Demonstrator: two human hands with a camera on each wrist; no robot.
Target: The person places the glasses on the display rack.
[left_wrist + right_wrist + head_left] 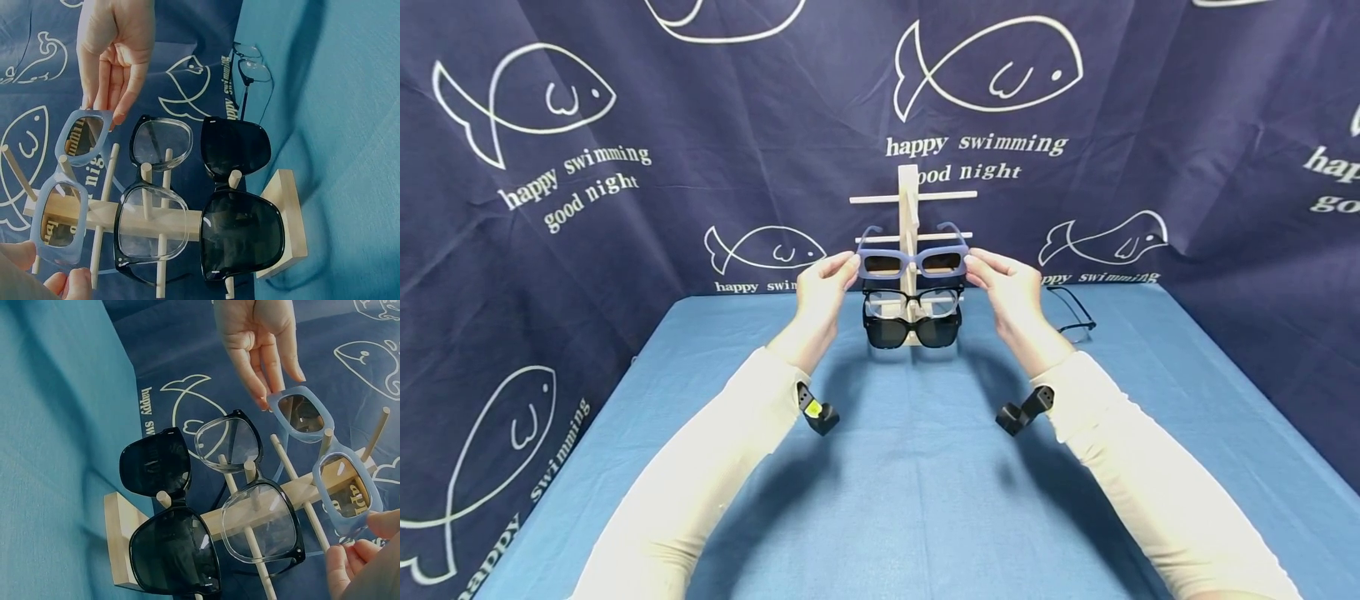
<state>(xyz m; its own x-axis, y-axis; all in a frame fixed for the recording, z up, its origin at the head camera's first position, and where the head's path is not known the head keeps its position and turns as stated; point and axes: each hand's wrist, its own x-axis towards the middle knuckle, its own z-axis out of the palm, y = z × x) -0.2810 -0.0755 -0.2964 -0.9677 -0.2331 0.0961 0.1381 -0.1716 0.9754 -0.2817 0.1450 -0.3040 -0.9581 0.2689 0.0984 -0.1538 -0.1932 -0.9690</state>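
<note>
Left hand (822,293) and right hand (1013,293) each pinch one end of the blue sunglasses (913,260), so they're smack between the two, long axis going hand to hand, neither really nearer, wooden stand (908,182) behind, black sunglasses (913,327) below hand level

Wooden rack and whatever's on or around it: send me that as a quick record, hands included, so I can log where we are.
Rack: wooden rack, upright on blue table
Held: blue sunglasses, brown lenses, arms unfolded toward the backdrop
Left hand: fingers pinch their left end
Right hand: fingers pinch their right end
Next below: clear-lens glasses, on the rack
Lowest: black sunglasses, on the rack
Off rack: thin-framed glasses, on the table, right of the rack
Unclear: whether the rack bears the held pair's weight
</note>
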